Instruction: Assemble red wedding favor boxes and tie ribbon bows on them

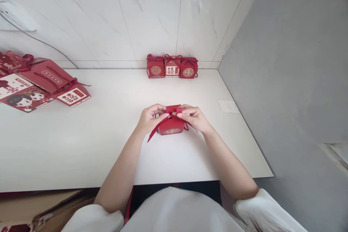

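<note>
A small red gift box point(172, 127) with a gold round emblem stands on the white table in front of me. Across its top runs a red ribbon point(154, 132), its tails hanging down at both sides. My left hand point(152, 117) pinches a loop of this ribbon between thumb and fingers at the top left of the box. Opposite it, my right hand point(193, 116) pinches another loop at the top right. The fingertips of both hands almost meet over the middle of the box. The exact crossing of the ribbon is partly covered by my fingers.
Three finished-looking red boxes with bows point(172, 68) stand in a row against the tiled wall. Several red bags and boxes point(45, 83) are grouped at the left of the white table point(108, 141). A pale rectangle point(228, 106) lies near the right edge, beside a grey wall.
</note>
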Demonstrator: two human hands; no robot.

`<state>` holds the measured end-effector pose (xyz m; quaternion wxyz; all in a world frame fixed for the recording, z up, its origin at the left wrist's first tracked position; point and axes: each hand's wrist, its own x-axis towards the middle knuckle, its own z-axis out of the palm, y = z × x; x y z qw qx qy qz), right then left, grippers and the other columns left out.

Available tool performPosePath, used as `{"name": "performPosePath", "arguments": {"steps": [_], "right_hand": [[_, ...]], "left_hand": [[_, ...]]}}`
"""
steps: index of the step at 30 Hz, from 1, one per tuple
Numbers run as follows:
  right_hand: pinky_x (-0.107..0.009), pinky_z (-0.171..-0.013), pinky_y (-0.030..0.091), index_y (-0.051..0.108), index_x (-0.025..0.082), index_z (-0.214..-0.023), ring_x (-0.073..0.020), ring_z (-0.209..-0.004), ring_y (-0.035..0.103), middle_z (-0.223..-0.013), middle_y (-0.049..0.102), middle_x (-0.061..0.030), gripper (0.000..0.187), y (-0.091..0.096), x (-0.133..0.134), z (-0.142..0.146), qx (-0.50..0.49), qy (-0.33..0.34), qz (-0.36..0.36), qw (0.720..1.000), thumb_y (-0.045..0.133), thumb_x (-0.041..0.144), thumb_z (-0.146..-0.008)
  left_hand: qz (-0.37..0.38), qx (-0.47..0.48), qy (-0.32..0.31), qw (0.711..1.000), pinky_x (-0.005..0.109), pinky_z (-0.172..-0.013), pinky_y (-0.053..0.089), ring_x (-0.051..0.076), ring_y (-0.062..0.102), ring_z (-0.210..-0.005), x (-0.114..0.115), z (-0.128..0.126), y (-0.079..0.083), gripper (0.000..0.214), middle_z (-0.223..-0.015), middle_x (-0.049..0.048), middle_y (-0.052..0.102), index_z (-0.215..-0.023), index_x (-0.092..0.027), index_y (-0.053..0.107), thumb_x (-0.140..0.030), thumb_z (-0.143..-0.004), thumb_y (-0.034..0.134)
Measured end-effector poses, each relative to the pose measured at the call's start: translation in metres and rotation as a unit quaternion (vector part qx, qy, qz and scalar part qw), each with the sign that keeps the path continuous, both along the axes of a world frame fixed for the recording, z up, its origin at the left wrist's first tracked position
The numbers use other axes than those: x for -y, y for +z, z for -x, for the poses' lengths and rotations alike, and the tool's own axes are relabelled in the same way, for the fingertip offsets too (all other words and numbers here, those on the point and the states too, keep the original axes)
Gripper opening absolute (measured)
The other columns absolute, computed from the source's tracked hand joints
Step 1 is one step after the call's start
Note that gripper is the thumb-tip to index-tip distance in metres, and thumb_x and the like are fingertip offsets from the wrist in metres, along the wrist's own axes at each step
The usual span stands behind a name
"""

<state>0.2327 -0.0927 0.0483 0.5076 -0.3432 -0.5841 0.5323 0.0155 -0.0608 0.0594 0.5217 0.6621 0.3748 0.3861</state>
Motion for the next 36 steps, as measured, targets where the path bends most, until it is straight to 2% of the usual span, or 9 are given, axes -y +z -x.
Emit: {"name": "performPosePath", "arguments": {"steps": [3, 7, 13, 18, 23, 26, 29, 36], "right_hand": [[-0.035, -0.086, 0.054, 0.081, 0.029, -0.093, -0.0200, -0.098, 0.065, -0.105, 0.065, -0.0052, 0.023, 0.000, 0.001, 0.002, 0.017, -0.012, 0.008, 1.000, 0.067, 0.048, -0.088], [-0.033, -0.079, 0.055, 0.079, 0.025, -0.079, -0.0178, -0.091, 0.064, -0.102, 0.060, -0.0049, 0.035, 0.000, 0.003, 0.005, 0.031, -0.036, 0.002, 0.999, 0.059, 0.051, -0.092], [-0.036, -0.079, 0.054, 0.072, 0.023, -0.076, -0.0185, -0.086, 0.064, -0.094, 0.066, -0.0047, 0.024, -0.001, 0.002, 0.008, 0.052, -0.072, -0.043, 0.995, 0.070, 0.045, -0.086], [-0.039, -0.094, 0.050, 0.075, 0.027, -0.087, -0.0207, -0.102, 0.064, -0.102, 0.070, -0.0049, 0.011, -0.001, 0.000, 0.010, 0.079, -0.070, -0.102, 0.989, 0.071, 0.037, -0.087], [-0.039, -0.088, 0.052, 0.075, 0.027, -0.092, -0.0197, -0.091, 0.065, -0.095, 0.071, -0.0050, 0.011, -0.002, -0.001, 0.011, 0.099, -0.085, -0.119, 0.984, 0.066, 0.035, -0.090], [-0.037, -0.084, 0.052, 0.069, 0.025, -0.091, -0.0185, -0.087, 0.064, -0.091, 0.069, -0.0036, 0.009, -0.002, -0.002, 0.011, 0.087, -0.102, -0.102, 0.986, 0.069, 0.033, -0.089], [-0.034, -0.081, 0.052, 0.058, 0.024, -0.093, -0.0171, -0.084, 0.064, -0.085, 0.066, -0.0005, 0.021, -0.001, -0.002, 0.012, 0.047, -0.106, -0.053, 0.992, 0.075, 0.033, -0.082], [-0.035, -0.082, 0.052, 0.059, 0.022, -0.091, -0.0175, -0.083, 0.065, -0.089, 0.069, -0.0029, 0.023, 0.003, -0.003, 0.013, 0.045, -0.082, -0.029, 0.995, 0.075, 0.037, -0.081]], "left_hand": [[-0.015, -0.008, 0.014, 1.000, 0.030, -0.075, 0.054, 0.019, 0.071, -0.084, 0.000, -0.001, -0.001, 0.024, -0.092, 0.0068, 0.076, -0.096, -0.017, 0.070, -0.035, -0.080, 0.075], [-0.021, -0.004, 0.016, 1.000, 0.031, -0.077, 0.054, 0.019, 0.070, -0.083, 0.000, 0.000, -0.003, 0.025, -0.091, 0.0060, 0.074, -0.098, -0.018, 0.071, -0.034, -0.080, 0.075], [-0.037, 0.006, 0.023, 0.999, 0.031, -0.080, 0.056, 0.020, 0.072, -0.088, -0.001, -0.001, -0.006, 0.027, -0.096, 0.0076, 0.076, -0.102, -0.018, 0.072, -0.033, -0.081, 0.075], [-0.042, 0.015, 0.025, 0.999, 0.032, -0.085, 0.056, 0.021, 0.072, -0.093, 0.000, -0.004, -0.005, 0.026, -0.101, 0.0081, 0.075, -0.103, -0.018, 0.071, -0.033, -0.082, 0.073], [-0.058, -0.017, 0.022, 0.998, 0.031, -0.082, 0.055, 0.020, 0.071, -0.090, 0.004, -0.006, -0.001, 0.025, -0.097, 0.0069, 0.075, -0.106, -0.019, 0.069, -0.032, -0.086, 0.070], [-0.063, -0.027, 0.023, 0.997, 0.029, -0.078, 0.054, 0.018, 0.070, -0.088, 0.007, -0.007, 0.002, 0.020, -0.095, 0.0051, 0.073, -0.105, -0.021, 0.066, -0.031, -0.088, 0.067], [-0.068, -0.014, 0.033, 0.997, 0.027, -0.074, 0.054, 0.016, 0.069, -0.087, 0.007, -0.008, 0.002, 0.021, -0.096, 0.0044, 0.072, -0.106, -0.022, 0.062, -0.029, -0.087, 0.068], [-0.073, -0.017, 0.033, 0.997, 0.031, -0.086, 0.055, 0.018, 0.070, -0.093, 0.005, -0.009, -0.001, 0.021, -0.103, 0.0069, 0.073, -0.107, -0.021, 0.068, -0.027, -0.086, 0.068]]}}
